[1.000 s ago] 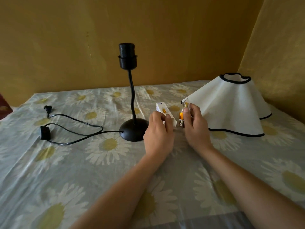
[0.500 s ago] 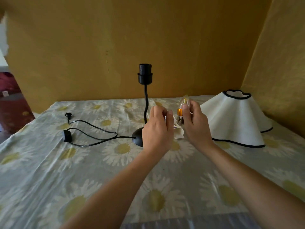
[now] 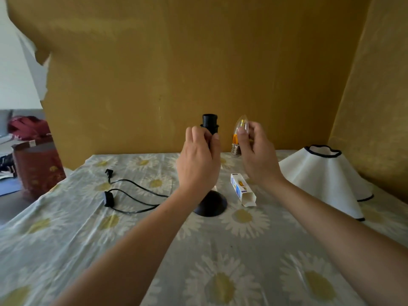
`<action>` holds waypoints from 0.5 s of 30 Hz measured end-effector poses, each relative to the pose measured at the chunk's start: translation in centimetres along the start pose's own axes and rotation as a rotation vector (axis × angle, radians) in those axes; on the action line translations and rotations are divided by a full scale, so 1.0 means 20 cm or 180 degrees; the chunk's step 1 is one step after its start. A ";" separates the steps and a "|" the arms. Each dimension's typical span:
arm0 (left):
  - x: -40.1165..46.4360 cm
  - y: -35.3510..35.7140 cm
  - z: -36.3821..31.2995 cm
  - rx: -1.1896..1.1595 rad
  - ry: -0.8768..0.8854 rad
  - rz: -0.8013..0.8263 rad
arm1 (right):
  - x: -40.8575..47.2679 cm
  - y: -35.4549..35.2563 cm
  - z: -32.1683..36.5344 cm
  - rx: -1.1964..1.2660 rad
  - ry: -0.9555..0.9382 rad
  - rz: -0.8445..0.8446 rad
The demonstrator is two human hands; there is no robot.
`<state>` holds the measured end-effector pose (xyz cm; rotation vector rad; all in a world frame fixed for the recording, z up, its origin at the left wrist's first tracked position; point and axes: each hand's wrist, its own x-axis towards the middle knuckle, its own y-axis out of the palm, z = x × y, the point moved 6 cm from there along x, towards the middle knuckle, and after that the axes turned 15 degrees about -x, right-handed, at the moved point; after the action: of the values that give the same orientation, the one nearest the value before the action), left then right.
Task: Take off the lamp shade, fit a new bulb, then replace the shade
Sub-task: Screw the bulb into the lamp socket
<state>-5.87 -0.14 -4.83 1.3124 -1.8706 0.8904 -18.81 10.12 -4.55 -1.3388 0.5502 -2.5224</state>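
A black lamp stands on the daisy-print cloth, its round base (image 3: 210,205) near the middle and its bare socket (image 3: 209,121) up top. My left hand (image 3: 198,157) grips the stem just under the socket. My right hand (image 3: 256,155) holds a clear candle-shaped bulb (image 3: 239,134) upright, screw cap down, a little to the right of the socket and level with it. The white lamp shade (image 3: 324,173) with black trim rests on the cloth at the right.
An open white bulb box (image 3: 242,192) lies right of the lamp base. The black cord with its switch (image 3: 109,198) and plug (image 3: 109,172) loops to the left. A dark red cylinder (image 3: 37,171) stands beyond the left edge. Yellow walls close the back and right.
My left hand let go of the bulb box, which now lies on the cloth, and rose to grip the lamp stem. My right hand lifted the bulb up beside the socket.
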 end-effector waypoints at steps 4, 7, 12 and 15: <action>0.09 0.00 0.05 0.0189 -0.0084 -0.0013 | 0.07 0.01 0.04 -0.0025 -0.0068 0.0068; 0.15 0.02 0.09 0.0231 -0.0151 0.0005 | 0.14 0.01 0.08 -0.0077 -0.0158 0.0075; 0.22 0.09 0.17 0.0171 -0.0633 0.0251 | 0.21 0.01 0.11 -0.0044 -0.0242 -0.0098; 0.27 0.16 0.23 -0.0139 -0.1094 0.0469 | 0.24 0.02 0.11 -0.0024 -0.0254 -0.0120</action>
<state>-10.96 -5.87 -3.32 1.3824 -2.2626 0.7255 -19.58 7.47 0.00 -1.4587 0.5236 -2.4859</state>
